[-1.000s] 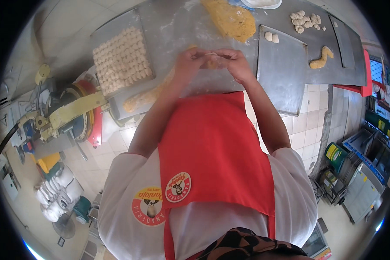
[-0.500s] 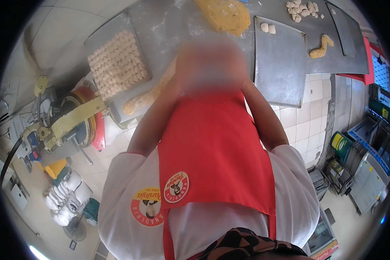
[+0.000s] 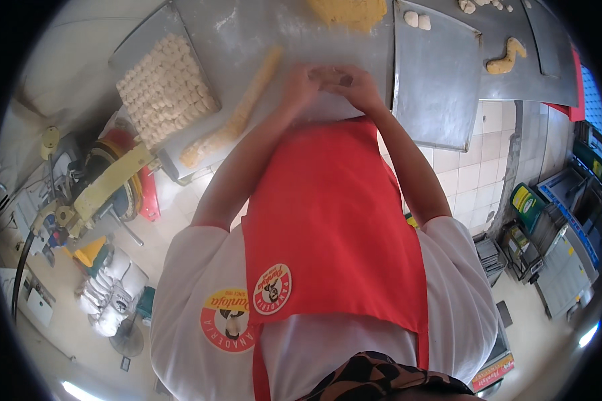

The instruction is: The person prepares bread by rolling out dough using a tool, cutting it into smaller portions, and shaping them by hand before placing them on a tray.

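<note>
Near the edge of the metal worktable (image 3: 334, 47), my left hand (image 3: 299, 87) and my right hand (image 3: 358, 89) meet with curled fingers around a small piece of dough (image 3: 329, 76), partly hidden by them. A long yellowish dough roll (image 3: 251, 93) lies diagonally left of my hands. A large slab of yellow dough (image 3: 348, 12) sits beyond them, at the picture's upper edge.
At left, a tray (image 3: 194, 40) holds rows of pale dough pieces; beside it stands a cream machine (image 3: 114, 175). At right lie a metal tray (image 3: 438, 87) with two dough balls, a curved dough piece (image 3: 505, 60) and more pale lumps (image 3: 471, 4).
The view has shifted, with the table's contents higher in the picture. My hands are still together around dough, a little higher in the frame, and more of the long roll shows.
</note>
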The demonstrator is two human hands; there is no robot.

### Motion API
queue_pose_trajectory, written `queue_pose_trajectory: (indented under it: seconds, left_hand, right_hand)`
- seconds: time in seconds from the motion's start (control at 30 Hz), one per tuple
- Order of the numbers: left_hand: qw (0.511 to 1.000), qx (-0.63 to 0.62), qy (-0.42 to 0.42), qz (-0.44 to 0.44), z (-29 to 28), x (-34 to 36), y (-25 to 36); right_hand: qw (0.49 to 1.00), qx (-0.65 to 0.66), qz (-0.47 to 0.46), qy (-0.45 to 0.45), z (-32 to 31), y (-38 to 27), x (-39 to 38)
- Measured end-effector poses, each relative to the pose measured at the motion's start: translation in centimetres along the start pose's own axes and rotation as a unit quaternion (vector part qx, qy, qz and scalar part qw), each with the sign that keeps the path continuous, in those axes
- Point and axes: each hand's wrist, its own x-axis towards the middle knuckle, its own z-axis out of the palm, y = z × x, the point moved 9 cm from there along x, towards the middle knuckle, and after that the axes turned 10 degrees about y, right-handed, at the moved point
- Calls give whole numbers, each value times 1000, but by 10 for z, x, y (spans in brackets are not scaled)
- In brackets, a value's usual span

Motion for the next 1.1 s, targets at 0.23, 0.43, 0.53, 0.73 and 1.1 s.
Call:
queue_pose_trajectory:
  seconds: [0.23, 0.43, 0.53, 0.73, 1.1]
  left_hand:
    - [991, 119, -14, 61, 22, 6, 7]
    - [994, 14, -61, 94, 22, -12, 4]
    - [984, 44, -36, 170, 22, -7, 21]
    - [980, 30, -14, 197, 13, -8, 25]
    - [993, -6, 105, -55, 15, -25, -14]
  right_hand:
    - [962, -97, -255, -19, 10, 38, 15]
    - [982, -125, -144, -1, 0, 25, 23]
    - [962, -227, -147, 28, 1, 25, 23]
    - [993, -117, 15, -10, 4, 27, 26]
    - [958, -214, -75, -177, 57, 44, 86]
